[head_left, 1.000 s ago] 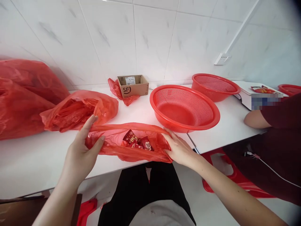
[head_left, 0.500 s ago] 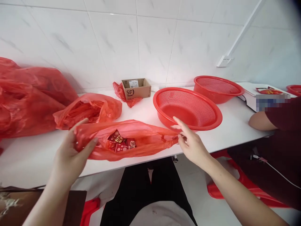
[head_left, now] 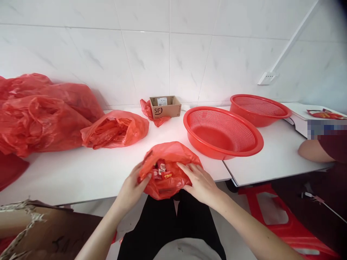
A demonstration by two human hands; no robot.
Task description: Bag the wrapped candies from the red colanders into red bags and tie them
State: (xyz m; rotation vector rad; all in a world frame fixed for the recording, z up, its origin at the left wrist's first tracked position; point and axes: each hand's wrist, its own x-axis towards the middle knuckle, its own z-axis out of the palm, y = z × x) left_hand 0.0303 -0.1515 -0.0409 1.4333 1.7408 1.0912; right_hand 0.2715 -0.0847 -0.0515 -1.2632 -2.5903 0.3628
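Note:
A red plastic bag (head_left: 176, 151) sits open at the table's front edge, partly overhanging it. Several small red-wrapped packets (head_left: 162, 169) lie inside, with printed lettering. My left hand (head_left: 132, 186) grips the bag's left rim, its thumb over the edge and the other fingers hidden behind the plastic. On the right side, my right hand (head_left: 202, 182) holds the bag with its fingers on the rim and its thumb lower, toward me. Just beyond the bag's right side stands a red plastic basket (head_left: 223, 153) with a perforated wall.
Red plastic bags (head_left: 48, 119) are piled at the left, with a smaller crumpled one (head_left: 116, 128) beside them. A small cardboard box (head_left: 166, 108) stands by the wall. Another red basket (head_left: 257, 115) and a white scale (head_left: 300, 121) are right, near a co-worker's arm (head_left: 311, 151). A torn carton (head_left: 54, 231) is lower left.
My hands have come closer together, and the stretched bag is now rounder and bunched nearer to me. The view has shifted, showing more of the torn carton.

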